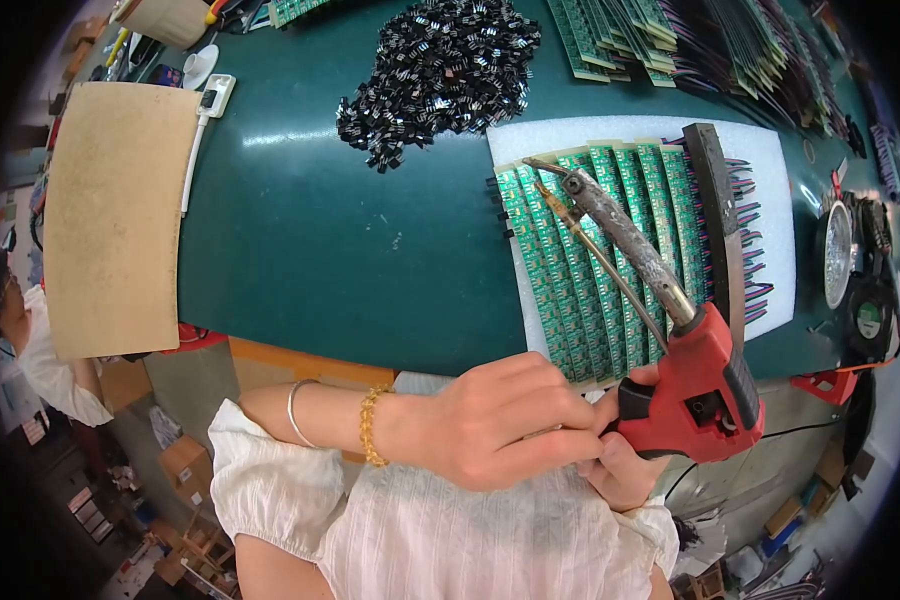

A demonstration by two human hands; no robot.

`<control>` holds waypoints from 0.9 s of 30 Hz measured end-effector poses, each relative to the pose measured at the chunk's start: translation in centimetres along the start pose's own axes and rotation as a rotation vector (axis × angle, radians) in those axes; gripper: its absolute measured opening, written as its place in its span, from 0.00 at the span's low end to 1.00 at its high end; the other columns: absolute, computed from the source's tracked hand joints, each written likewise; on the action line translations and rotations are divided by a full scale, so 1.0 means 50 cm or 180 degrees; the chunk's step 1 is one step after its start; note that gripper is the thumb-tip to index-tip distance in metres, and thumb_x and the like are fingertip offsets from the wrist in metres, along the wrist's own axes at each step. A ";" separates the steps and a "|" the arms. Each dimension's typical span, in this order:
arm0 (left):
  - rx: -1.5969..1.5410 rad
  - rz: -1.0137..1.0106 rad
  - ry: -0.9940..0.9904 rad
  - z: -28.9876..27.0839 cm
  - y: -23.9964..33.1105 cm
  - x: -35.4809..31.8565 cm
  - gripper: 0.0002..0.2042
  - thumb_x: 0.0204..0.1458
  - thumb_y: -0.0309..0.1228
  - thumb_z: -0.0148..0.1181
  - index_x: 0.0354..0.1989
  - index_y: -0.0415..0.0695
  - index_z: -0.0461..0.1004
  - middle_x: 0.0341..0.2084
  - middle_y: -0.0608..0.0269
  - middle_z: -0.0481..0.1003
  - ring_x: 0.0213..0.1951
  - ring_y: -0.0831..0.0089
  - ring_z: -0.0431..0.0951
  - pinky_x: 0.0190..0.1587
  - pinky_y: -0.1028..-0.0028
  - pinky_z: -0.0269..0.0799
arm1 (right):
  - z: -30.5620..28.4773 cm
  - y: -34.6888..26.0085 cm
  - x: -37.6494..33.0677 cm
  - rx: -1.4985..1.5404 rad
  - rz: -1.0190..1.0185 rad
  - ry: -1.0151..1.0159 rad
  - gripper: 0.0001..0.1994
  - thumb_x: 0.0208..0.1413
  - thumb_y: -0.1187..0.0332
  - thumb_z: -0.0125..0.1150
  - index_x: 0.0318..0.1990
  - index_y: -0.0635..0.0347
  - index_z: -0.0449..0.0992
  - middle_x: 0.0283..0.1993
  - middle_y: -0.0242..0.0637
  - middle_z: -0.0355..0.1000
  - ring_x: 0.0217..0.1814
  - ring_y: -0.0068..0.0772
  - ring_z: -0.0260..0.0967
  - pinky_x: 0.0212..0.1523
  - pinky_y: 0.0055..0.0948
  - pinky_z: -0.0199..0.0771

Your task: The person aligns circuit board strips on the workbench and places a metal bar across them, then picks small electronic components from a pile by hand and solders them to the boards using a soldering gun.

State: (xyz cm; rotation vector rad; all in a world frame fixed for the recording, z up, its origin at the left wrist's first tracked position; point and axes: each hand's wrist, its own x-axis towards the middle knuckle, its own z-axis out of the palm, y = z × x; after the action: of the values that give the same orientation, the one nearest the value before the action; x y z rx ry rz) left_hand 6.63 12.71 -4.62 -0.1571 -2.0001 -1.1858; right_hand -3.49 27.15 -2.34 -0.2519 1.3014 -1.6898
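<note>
My right hand (625, 472) is closed round the grip of a red soldering gun (715, 395), partly hidden behind it. The gun's metal barrel and thin feed tube point up and away to the left, over several green circuit board strips (580, 265). My left hand (515, 420), with a yellow bead bracelet at the wrist, meets the right one beside the gun's black trigger area. Its fingers are pinched together; what they hold, if anything, is too small to name. A dark bar (715, 200) lies across the strips' right side, with wires sticking out beyond it.
The strips rest on a white foam sheet (770, 220) on the green table (340, 260). Black connectors (440, 75) form a pile at the back. More boards (610, 35) lie far right. A tan board (120, 220) and white cable stand left; a metal bowl (838, 255) sits right.
</note>
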 end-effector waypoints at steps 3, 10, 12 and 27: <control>-0.0225 -0.0016 0.0011 0.003 -0.001 -0.007 0.13 0.38 0.22 0.59 0.36 0.32 0.73 0.28 0.56 0.70 0.24 0.66 0.68 0.24 0.71 0.63 | -0.005 0.004 0.004 0.0092 -0.0073 -0.0025 0.35 0.46 0.69 0.69 0.58 0.62 0.53 0.25 0.38 0.67 0.20 0.24 0.64 0.20 0.21 0.63; -0.0376 0.0083 0.0038 0.010 0.002 -0.019 0.13 0.43 0.20 0.58 0.38 0.27 0.72 0.31 0.50 0.70 0.27 0.60 0.71 0.28 0.68 0.70 | -0.030 0.011 -0.002 0.0288 -0.0037 -0.0069 0.38 0.35 0.84 0.65 0.57 0.68 0.52 0.29 0.42 0.73 0.29 0.32 0.73 0.34 0.29 0.73; -0.0365 0.0131 0.0031 0.008 -0.001 -0.021 0.13 0.42 0.20 0.58 0.38 0.27 0.71 0.31 0.49 0.70 0.27 0.59 0.72 0.29 0.67 0.72 | -0.038 0.021 -0.001 0.0082 -0.0215 -0.0117 0.37 0.40 0.79 0.66 0.58 0.65 0.52 0.27 0.42 0.70 0.24 0.30 0.69 0.28 0.26 0.70; 0.0689 0.0205 -0.0057 0.011 0.007 -0.007 0.16 0.36 0.23 0.59 0.35 0.27 0.71 0.32 0.48 0.72 0.30 0.59 0.75 0.32 0.66 0.77 | -0.069 0.020 -0.024 0.0144 0.0028 0.0248 0.23 0.48 0.74 0.59 0.51 0.63 0.57 0.26 0.43 0.69 0.23 0.32 0.65 0.25 0.27 0.65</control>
State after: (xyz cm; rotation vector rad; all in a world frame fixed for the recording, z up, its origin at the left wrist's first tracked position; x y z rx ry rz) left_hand 6.73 13.45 -4.76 -0.1223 -2.1074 -0.9236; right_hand -4.56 30.29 -4.18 -0.1550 1.3176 -1.7344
